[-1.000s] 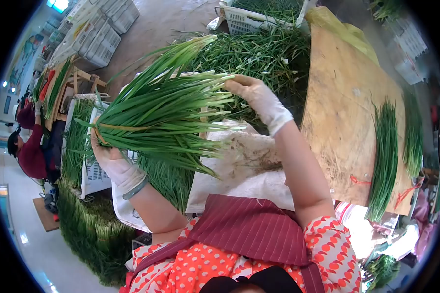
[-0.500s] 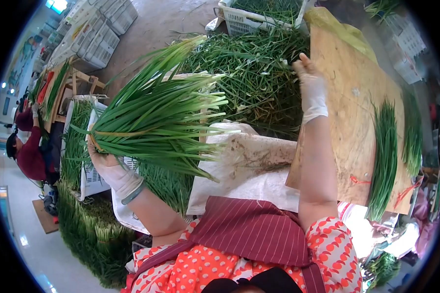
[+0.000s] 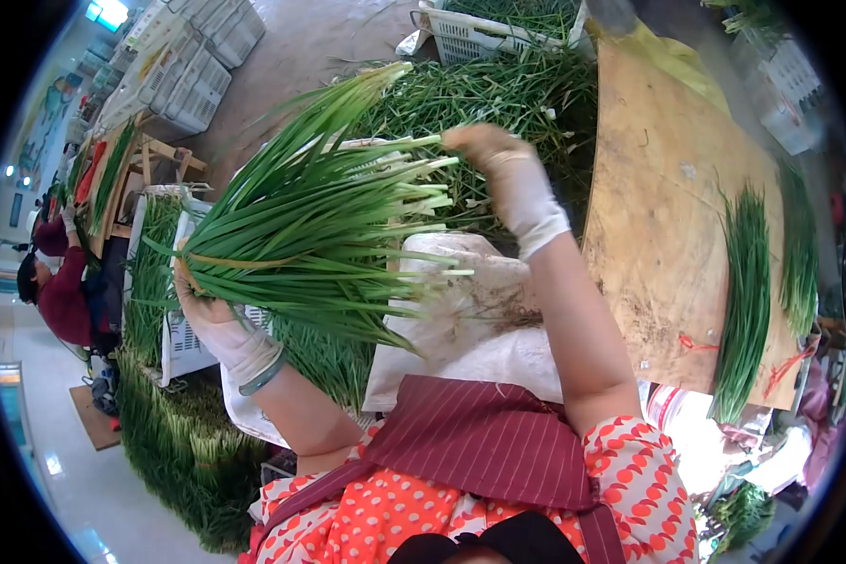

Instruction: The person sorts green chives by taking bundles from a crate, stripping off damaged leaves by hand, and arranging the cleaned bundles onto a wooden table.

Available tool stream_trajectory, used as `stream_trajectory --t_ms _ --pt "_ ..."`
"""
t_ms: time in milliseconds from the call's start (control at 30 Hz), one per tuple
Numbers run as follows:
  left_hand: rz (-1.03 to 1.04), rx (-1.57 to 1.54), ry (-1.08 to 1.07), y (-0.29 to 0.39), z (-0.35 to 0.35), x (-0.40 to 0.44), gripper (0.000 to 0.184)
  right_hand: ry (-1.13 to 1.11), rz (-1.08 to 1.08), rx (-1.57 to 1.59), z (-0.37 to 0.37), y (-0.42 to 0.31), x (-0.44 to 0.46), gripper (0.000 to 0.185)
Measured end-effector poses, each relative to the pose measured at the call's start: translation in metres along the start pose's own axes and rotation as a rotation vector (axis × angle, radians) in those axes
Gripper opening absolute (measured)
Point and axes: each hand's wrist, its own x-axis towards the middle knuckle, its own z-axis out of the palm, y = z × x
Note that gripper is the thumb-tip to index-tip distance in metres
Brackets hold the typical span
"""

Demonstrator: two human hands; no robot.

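Observation:
My left hand (image 3: 218, 321), in a whitish glove, is wrapped round the leafy end of a fanned bunch of green stalks (image 3: 291, 235). The pale stem ends point right, across a white cloth (image 3: 470, 348). At the tips of the upper stems is my right hand (image 3: 506, 169), also gloved, with its fingers together and slightly blurred. Whether a stem is pinched between those fingers is too blurred to tell.
Loose greens (image 3: 545, 103) are heaped beyond my hands, near a white crate (image 3: 451, 42). A wooden board (image 3: 658, 216) at the right bears long bunches (image 3: 745, 301). At the far left is a person in dark red (image 3: 64, 299). Stacked crates (image 3: 183, 89) stand behind.
My right hand went from the stem ends out to the right over the board's edge, then came back to the upper stem tips. My left hand keeps its hold on the bunch.

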Motion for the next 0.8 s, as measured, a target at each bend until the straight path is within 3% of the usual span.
stream_trajectory --t_ms 33,67,133,167,233,267,300,367,467,500,600,700,733,767,800 --pt "0.000 -0.003 0.002 0.000 -0.001 -0.001 0.040 0.172 0.048 0.157 -0.018 0.009 0.010 0.012" --pt "0.006 -0.007 0.003 0.000 0.000 -0.002 0.039 0.256 -0.128 0.305 -0.037 0.020 0.013 0.012" --pt "0.015 -0.012 0.005 0.002 0.001 -0.004 0.038 0.405 -0.129 0.072 -0.068 0.050 0.027 0.033" --pt "0.105 0.172 -0.029 0.001 0.005 -0.007 0.036 0.457 -0.142 -0.118 -0.072 0.058 0.031 0.043" --pt "0.196 0.353 -0.063 0.000 0.004 -0.007 0.034 0.108 -0.073 -0.181 -0.054 0.051 0.015 0.056" --pt "0.097 0.124 -0.104 -0.001 -0.002 -0.003 0.034 -0.036 0.089 -0.141 -0.042 0.048 0.011 0.057" --pt "-0.002 -0.105 -0.145 -0.001 -0.006 -0.001 0.033 -0.142 0.144 -0.015 -0.027 0.047 0.004 0.046" --pt "-0.081 -0.206 -0.097 0.001 -0.007 0.003 0.032 -0.310 0.296 0.271 -0.011 0.056 0.003 0.037" --pt "-0.244 -0.381 -0.021 0.006 -0.010 0.011 0.030 -0.322 0.293 0.548 -0.004 0.054 -0.001 0.024" --pt "-0.328 -0.465 0.007 0.008 -0.009 0.012 0.028 -0.245 0.183 0.443 -0.005 0.054 0.001 0.014" --pt "-0.313 -0.415 0.078 0.005 0.001 0.007 0.025 0.009 -0.042 0.265 -0.022 0.028 0.001 0.007" --pt "-0.261 -0.381 0.022 0.003 0.008 0.002 0.025 0.239 -0.087 0.635 -0.076 0.028 0.021 0.015" --pt "-0.216 -0.363 -0.036 0.003 0.008 0.000 0.025 0.396 -0.084 0.631 -0.090 0.020 0.023 0.016" --pt "-0.214 -0.363 -0.031 0.003 0.005 0.001 0.025 0.527 -0.110 0.549 -0.103 0.015 0.026 0.018" --pt "-0.274 -0.463 -0.060 0.002 0.002 0.005 0.025 0.672 -0.102 0.151 -0.108 0.008 0.029 0.020"
